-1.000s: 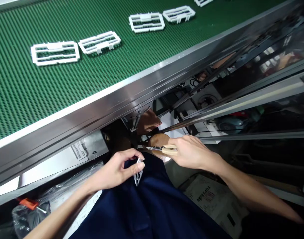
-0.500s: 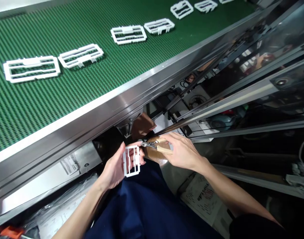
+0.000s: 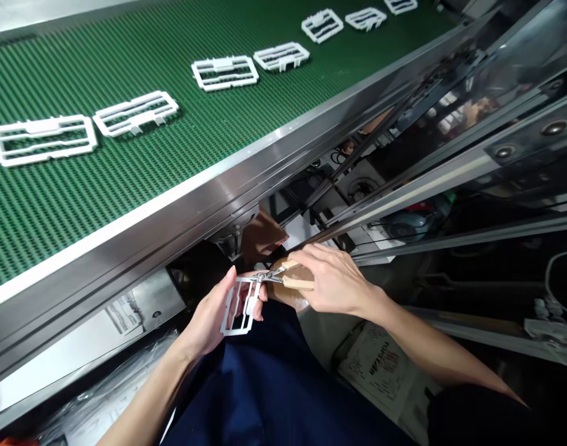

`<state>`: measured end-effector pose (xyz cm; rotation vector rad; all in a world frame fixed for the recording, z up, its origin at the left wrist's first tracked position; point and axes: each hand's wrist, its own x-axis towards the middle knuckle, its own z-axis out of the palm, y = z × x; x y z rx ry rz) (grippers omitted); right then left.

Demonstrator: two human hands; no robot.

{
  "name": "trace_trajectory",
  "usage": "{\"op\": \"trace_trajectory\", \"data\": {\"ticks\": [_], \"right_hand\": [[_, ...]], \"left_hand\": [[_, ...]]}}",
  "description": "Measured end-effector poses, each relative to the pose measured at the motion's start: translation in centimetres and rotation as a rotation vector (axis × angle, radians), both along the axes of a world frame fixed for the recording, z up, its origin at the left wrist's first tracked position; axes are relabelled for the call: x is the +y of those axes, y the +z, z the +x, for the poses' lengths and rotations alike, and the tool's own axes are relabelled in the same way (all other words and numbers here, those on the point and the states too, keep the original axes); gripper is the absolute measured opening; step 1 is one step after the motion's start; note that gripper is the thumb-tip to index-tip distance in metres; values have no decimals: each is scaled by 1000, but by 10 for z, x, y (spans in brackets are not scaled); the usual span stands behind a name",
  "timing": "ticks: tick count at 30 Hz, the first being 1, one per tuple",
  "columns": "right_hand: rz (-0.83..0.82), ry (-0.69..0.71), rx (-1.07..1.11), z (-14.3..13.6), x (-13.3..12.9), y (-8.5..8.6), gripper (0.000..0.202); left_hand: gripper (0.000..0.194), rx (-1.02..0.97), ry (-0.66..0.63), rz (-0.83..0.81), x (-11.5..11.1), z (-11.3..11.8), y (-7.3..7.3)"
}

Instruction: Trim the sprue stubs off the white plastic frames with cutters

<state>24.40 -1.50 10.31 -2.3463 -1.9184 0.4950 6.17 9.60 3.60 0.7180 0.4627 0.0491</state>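
Low in the middle of the head view, my left hand (image 3: 212, 316) grips a white plastic frame (image 3: 228, 331) with inner bars, thumb along its left edge and fingers behind it. My right hand (image 3: 335, 282) is closed round the cream handles of a pair of cutting pliers (image 3: 298, 284). The plier jaws lie at the frame's upper right corner; whether they touch the plastic is too small to tell. The handles are spread apart. Similar white frames (image 3: 224, 73) lie in a row on the green belt (image 3: 139, 173).
A metal rail (image 3: 209, 192) edges the belt in front of me. Metal bars and machine parts (image 3: 450, 170) stand at the right. Below are a brown carton (image 3: 264, 235), a printed sack (image 3: 374, 368) and clear plastic wrap (image 3: 121, 378) at lower left.
The pliers have moved left onto the corner of the held frame, which is now more tilted. In the view, the frames on the belt have shifted left and slightly down.
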Motion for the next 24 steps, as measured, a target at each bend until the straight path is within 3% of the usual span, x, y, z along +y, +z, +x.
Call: {"op": "trace_trajectory", "data": {"ticks": [14, 20, 24], "right_hand": [[11, -21, 18, 1, -3, 4, 16], [214, -353, 555, -13, -1, -18, 21], [246, -420, 956, -44, 5, -37, 22]], "left_hand": [[52, -3, -38, -9, -2, -4, 2], [42, 20, 178, -201, -4, 3, -1], [26, 83, 354, -63, -7, 15, -2]]}}
